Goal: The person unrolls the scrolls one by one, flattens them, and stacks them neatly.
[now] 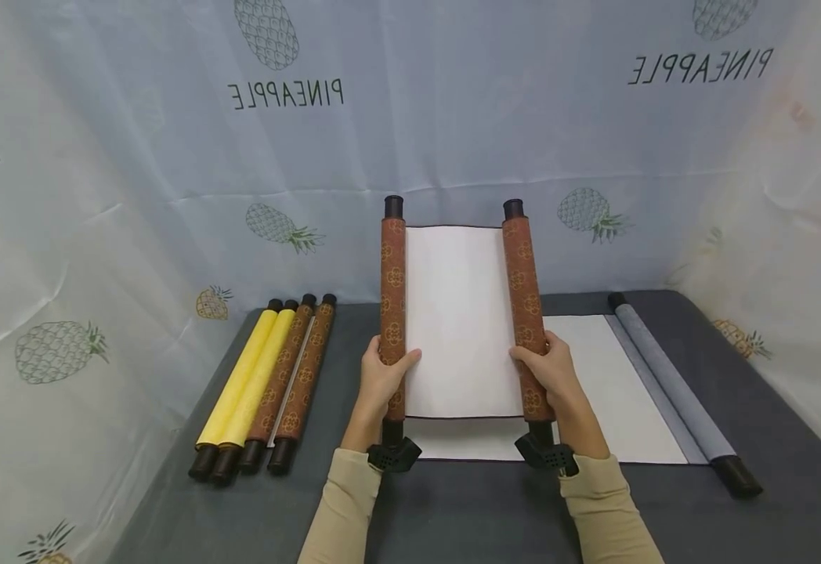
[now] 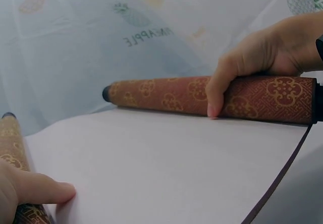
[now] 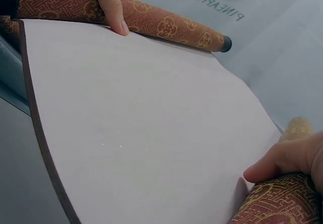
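A hanging scroll (image 1: 460, 321) with a reddish-brown cover and gold flower pattern is partly unrolled, its white sheet showing between two upright rolls. My left hand (image 1: 380, 377) grips the left roll (image 1: 393, 290) near its lower end, thumb over the front onto the sheet. Around the right roll (image 1: 521, 290), at a similar height, wraps my right hand (image 1: 558, 368). In the left wrist view, the sheet (image 2: 151, 158) sags a little between the rolls. Black knobs (image 1: 393, 207) cap the ends. Most fingers are hidden behind the rolls.
Behind the held scroll, a grey scroll (image 1: 671, 376) lies with its white sheet (image 1: 615, 392) spread on the dark grey table (image 1: 481, 517). Two yellow scrolls (image 1: 237, 376) and a brown patterned pair of rolls (image 1: 305, 372) lie at the left. A pineapple-print curtain (image 1: 453, 117) encloses the table.
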Demonstrator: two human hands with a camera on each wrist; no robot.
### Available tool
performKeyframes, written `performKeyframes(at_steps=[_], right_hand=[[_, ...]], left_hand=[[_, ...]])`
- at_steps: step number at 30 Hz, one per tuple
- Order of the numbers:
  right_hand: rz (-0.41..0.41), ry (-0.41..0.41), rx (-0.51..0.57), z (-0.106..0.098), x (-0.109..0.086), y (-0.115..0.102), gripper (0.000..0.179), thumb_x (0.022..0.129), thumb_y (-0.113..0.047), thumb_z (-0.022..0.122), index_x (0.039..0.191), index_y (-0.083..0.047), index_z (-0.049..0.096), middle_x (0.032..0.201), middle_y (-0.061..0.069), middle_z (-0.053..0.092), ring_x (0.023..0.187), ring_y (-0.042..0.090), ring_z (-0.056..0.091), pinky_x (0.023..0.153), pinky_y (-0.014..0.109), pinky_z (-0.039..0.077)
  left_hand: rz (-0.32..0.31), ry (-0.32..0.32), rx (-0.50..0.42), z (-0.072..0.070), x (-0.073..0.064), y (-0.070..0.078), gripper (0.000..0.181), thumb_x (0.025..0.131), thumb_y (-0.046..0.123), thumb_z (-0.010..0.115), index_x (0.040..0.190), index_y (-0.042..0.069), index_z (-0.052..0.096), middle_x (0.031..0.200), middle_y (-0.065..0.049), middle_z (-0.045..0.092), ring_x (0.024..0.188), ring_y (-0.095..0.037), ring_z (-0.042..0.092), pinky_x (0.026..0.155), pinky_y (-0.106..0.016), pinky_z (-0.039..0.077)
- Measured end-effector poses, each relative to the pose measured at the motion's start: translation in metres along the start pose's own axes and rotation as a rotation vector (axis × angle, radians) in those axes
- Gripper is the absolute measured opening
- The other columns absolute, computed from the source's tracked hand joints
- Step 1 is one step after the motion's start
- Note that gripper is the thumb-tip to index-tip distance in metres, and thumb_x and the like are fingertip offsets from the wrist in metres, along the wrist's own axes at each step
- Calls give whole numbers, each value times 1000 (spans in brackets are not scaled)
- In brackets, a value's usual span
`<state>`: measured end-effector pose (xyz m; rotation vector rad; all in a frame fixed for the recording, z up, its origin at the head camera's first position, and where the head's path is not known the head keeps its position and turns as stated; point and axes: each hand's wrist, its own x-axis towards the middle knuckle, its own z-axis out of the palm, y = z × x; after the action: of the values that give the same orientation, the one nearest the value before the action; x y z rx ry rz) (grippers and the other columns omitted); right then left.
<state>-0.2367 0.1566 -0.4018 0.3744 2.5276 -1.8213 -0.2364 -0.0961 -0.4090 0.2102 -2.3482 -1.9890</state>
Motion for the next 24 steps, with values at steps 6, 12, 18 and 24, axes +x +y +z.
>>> performKeyframes(at_steps=[6, 12, 18, 24], right_hand=[[-1, 6, -5, -6, 0, 0, 65, 91, -23, 60, 145, 1, 35, 132, 25, 48, 100, 25, 54, 73, 27, 43], [-41, 5, 2, -9, 1, 0, 64, 90, -26, 65, 142, 0, 40, 128, 23, 52, 91, 17, 56, 70, 24, 45], [-79, -35, -3, -13, 1, 1, 64, 89, -25, 68, 141, 1, 41, 125, 22, 55, 85, 10, 58, 71, 23, 50], [-77, -71, 1, -16, -3, 0, 69, 90, -23, 67, 145, 2, 36, 136, 29, 51, 93, 14, 61, 75, 25, 50]], left_hand=[[35, -52, -14, -5, 4, -1, 76, 88, 21, 68, 149, 0, 27, 149, -24, 39, 136, -40, 42, 108, -54, 40], [94, -32, 34, -16, 7, 3, 50, 87, 15, 68, 132, 1, 51, 123, -22, 60, 103, -31, 62, 83, -37, 53], [113, -13, 98, -24, 7, 3, 46, 84, 14, 71, 124, -3, 57, 111, -23, 64, 86, -25, 64, 69, -30, 53], [123, 2, 122, -27, 6, -2, 51, 83, 14, 72, 128, -3, 55, 115, -24, 63, 94, -30, 64, 74, -37, 55]])
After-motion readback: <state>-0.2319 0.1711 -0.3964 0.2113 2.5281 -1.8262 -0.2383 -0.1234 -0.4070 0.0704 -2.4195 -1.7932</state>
